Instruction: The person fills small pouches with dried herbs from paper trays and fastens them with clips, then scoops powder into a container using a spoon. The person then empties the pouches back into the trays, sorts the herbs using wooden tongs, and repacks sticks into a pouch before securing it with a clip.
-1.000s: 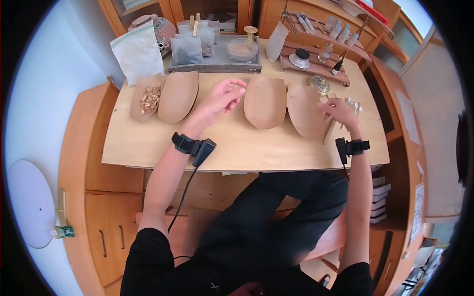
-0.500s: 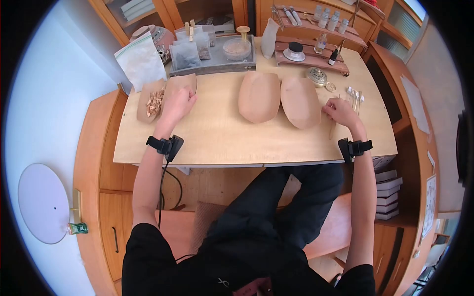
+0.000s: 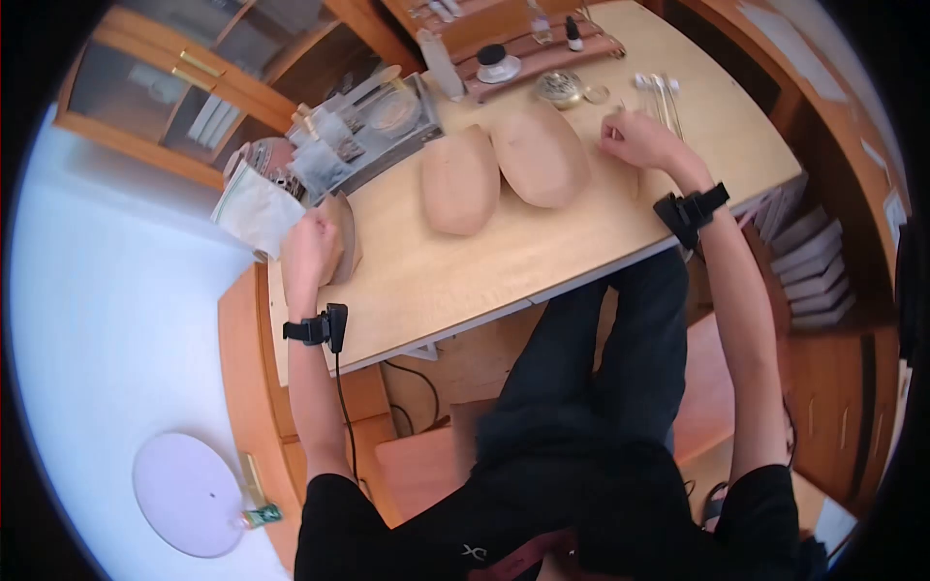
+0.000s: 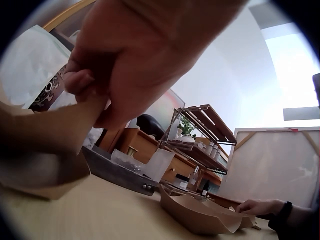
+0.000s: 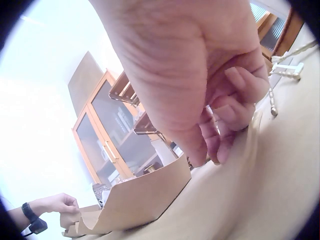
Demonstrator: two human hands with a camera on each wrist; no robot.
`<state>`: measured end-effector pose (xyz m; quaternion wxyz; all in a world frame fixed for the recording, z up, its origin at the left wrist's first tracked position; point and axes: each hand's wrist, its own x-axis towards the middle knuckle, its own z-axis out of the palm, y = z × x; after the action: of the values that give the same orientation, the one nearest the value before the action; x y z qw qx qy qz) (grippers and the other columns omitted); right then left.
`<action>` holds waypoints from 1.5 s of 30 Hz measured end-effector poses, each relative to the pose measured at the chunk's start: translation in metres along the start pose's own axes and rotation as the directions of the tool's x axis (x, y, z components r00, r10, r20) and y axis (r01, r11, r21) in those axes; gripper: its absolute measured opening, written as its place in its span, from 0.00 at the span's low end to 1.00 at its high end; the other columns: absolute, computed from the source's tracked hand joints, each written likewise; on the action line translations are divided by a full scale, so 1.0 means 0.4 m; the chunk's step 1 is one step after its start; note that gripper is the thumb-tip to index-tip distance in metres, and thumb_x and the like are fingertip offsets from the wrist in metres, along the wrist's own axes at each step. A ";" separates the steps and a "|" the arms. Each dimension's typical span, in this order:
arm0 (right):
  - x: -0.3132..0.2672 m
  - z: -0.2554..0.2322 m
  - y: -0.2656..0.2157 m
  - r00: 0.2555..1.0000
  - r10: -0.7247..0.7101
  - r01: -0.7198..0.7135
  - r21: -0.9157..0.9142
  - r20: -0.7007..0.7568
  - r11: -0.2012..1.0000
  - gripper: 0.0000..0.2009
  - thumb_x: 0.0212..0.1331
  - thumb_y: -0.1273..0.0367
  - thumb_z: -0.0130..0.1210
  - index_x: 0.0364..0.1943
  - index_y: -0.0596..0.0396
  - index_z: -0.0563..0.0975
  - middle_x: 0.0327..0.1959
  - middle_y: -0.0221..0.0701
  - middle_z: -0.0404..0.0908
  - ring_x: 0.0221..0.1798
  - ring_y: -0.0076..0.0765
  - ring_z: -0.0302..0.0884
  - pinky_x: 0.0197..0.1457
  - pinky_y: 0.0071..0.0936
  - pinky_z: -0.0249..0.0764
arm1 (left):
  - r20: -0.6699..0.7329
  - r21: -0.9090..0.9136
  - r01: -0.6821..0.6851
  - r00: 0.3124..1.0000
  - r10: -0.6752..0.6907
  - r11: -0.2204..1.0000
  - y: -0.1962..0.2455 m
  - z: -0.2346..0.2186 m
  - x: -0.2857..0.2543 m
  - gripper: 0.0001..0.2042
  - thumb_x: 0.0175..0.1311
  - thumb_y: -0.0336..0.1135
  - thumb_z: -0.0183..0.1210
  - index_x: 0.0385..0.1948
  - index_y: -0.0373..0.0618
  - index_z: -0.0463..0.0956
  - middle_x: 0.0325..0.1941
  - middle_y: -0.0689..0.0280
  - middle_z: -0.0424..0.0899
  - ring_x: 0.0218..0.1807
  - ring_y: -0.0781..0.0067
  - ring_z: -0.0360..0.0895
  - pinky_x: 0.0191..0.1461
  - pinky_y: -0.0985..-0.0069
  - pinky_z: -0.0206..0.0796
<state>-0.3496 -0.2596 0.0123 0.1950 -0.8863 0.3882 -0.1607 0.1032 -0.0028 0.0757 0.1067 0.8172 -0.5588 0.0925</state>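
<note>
At the left of the table, my left hand (image 3: 310, 250) pinches the rim of a brown paper tray (image 4: 55, 125). Another brown tray (image 4: 60, 182) shows just under it in the left wrist view; the contents of both are hidden. Two more brown trays (image 3: 460, 182) (image 3: 541, 155) stand side by side mid-table. To their right is my right hand (image 3: 641, 140), low over the tabletop, its fingers curled round a thin shiny tool (image 5: 214, 120). A thin tan stick (image 5: 254, 132) lies beside that hand.
A white bag (image 3: 257, 213) stands behind the left hand. Farther back are a grey tray (image 3: 383, 160) with clear bags and a small wooden rack (image 3: 581, 53). A patterned metal container (image 3: 559, 87) and thin tools (image 3: 664, 97) lie near the right hand.
The head view has turned and tilted. My left hand, first in mid-table, moved left to the paper trays and now grips a rim. My right hand stays right of the trays.
</note>
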 end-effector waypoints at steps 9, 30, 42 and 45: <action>-0.017 0.021 0.026 0.992 -0.030 0.060 0.251 -0.124 0.966 0.10 0.61 0.65 0.57 0.33 0.60 0.78 0.21 0.34 0.78 0.25 0.33 0.74 0.31 0.32 0.69 | -0.164 0.050 -0.161 0.972 0.167 0.986 0.190 -0.100 0.010 0.06 0.61 0.31 0.56 0.29 0.37 0.75 0.24 0.48 0.81 0.30 0.45 0.81 0.34 0.58 0.72; -0.058 0.051 0.047 0.953 0.089 0.089 0.545 -0.291 0.833 0.14 0.62 0.63 0.56 0.33 0.62 0.80 0.19 0.23 0.71 0.24 0.18 0.64 0.27 0.23 0.61 | 0.060 -0.043 -0.138 0.988 0.140 0.990 0.339 0.079 0.026 0.13 0.61 0.36 0.59 0.45 0.41 0.77 0.24 0.50 0.82 0.32 0.47 0.81 0.35 0.56 0.72; -0.063 0.048 0.039 0.954 0.068 0.101 0.529 -0.292 0.842 0.13 0.61 0.63 0.58 0.33 0.62 0.81 0.16 0.23 0.70 0.22 0.18 0.62 0.25 0.23 0.60 | 0.080 -0.238 -0.466 0.865 0.495 0.852 0.482 0.059 -0.054 0.19 0.58 0.42 0.65 0.47 0.43 0.79 0.26 0.59 0.80 0.26 0.62 0.77 0.32 0.66 0.69; -0.061 0.049 0.039 0.957 0.063 0.088 0.488 -0.284 0.868 0.14 0.61 0.62 0.59 0.31 0.63 0.81 0.15 0.25 0.70 0.21 0.19 0.62 0.24 0.25 0.60 | -0.001 -0.224 -0.569 0.812 0.584 0.791 0.521 0.082 -0.047 0.17 0.57 0.42 0.65 0.46 0.44 0.79 0.30 0.60 0.81 0.30 0.60 0.79 0.34 0.65 0.71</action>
<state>-0.3666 -0.2466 -0.0155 0.3556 -0.7754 0.3525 -0.3848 -0.0968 -0.0686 0.0538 0.1414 0.5942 -0.7911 0.0324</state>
